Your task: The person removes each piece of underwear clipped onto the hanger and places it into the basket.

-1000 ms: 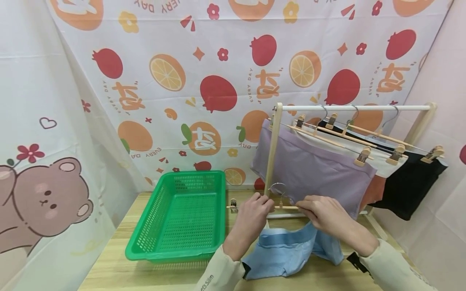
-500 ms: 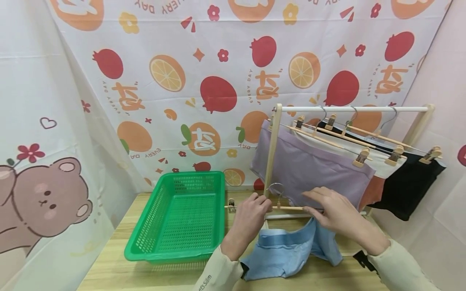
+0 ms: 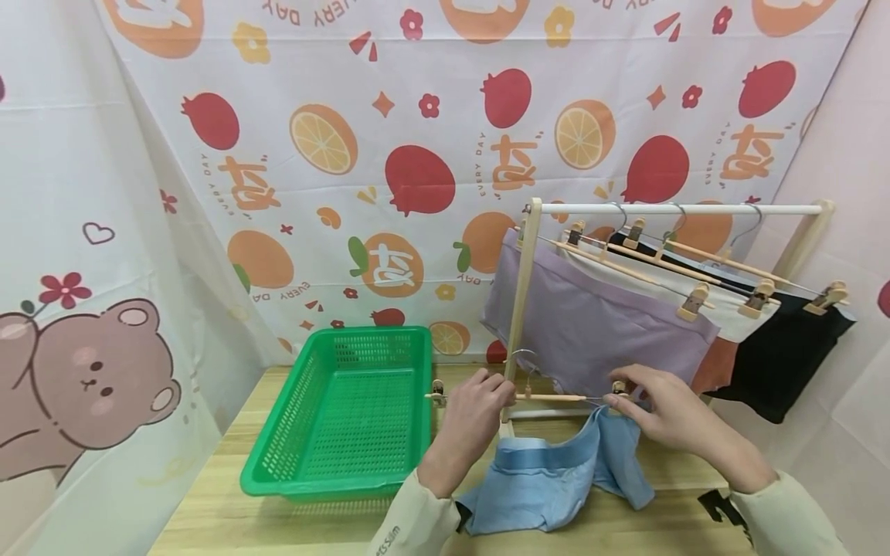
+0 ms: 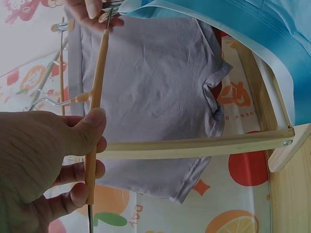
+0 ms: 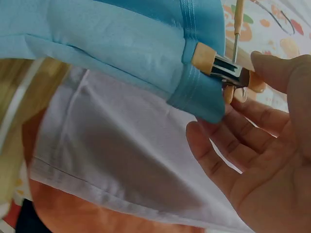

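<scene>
My left hand (image 3: 474,413) grips the wooden bar of a clip hanger (image 3: 552,397), thumb on one side and fingers round the other in the left wrist view. With thumb and fingers, my right hand (image 3: 673,408) pinches the clip (image 5: 218,65) at the hanger's right end. That clip sits over the waistband edge of light blue underpants (image 3: 531,490), as the right wrist view shows. The rest of the underpants droops onto the wooden table below the hanger. At the hanger's left end, another clip (image 3: 437,394) holds no cloth.
A green plastic basket (image 3: 368,413) stands left of my hands. Behind them rises a rack with a white rail (image 3: 584,208). Lilac underpants (image 3: 591,316), a white and orange pair (image 3: 730,332) and a black pair (image 3: 786,347) hang there on clip hangers.
My right hand has slid rightward along the hanger from its middle to the right end clip. The left hand and hanger have shifted slightly left.
</scene>
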The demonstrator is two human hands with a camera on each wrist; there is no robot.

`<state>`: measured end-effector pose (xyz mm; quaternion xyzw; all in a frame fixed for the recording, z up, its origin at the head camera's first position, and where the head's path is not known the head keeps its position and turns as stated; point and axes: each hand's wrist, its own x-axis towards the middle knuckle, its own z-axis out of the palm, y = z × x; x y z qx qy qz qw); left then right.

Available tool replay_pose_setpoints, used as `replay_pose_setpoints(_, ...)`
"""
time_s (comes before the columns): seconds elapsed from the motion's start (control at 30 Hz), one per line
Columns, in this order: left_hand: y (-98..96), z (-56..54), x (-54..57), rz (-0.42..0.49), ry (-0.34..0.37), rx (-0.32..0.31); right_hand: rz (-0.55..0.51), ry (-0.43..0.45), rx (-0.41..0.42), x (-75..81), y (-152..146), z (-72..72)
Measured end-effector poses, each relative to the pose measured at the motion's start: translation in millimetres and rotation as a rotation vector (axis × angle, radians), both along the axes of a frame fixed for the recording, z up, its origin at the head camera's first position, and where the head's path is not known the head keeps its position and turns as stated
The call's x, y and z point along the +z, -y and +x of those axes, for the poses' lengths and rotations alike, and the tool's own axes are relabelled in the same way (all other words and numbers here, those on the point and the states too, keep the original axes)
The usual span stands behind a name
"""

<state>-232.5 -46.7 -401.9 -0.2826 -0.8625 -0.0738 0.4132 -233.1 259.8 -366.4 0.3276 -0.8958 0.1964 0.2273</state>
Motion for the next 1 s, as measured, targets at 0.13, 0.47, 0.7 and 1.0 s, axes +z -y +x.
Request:
replay_pose_setpoints(0.13,1.1,0.1,-1.4,-0.001,0.004,0.002,-0.07,0.051,0.03,-7.3,-5,-3.1)
replay_pose_setpoints(0.47,2.1,-1.8,-2.3,0.014,0.006,-0.011,-0.189,-0.01,0.125,-18.5,-9,-7.4)
replay_pose_setpoints(0.7,2.3,-2.7,-2.6,0.018,0.006,-0.019,-0.183,-0.013,0.14,-18.3,-10,-6.4)
replay_pose_setpoints(1.0,3.6,-3.5,-2.5,0.025,0.005,-0.024,-0.178,-0.013,0.151,-19.7,-10,-8.1)
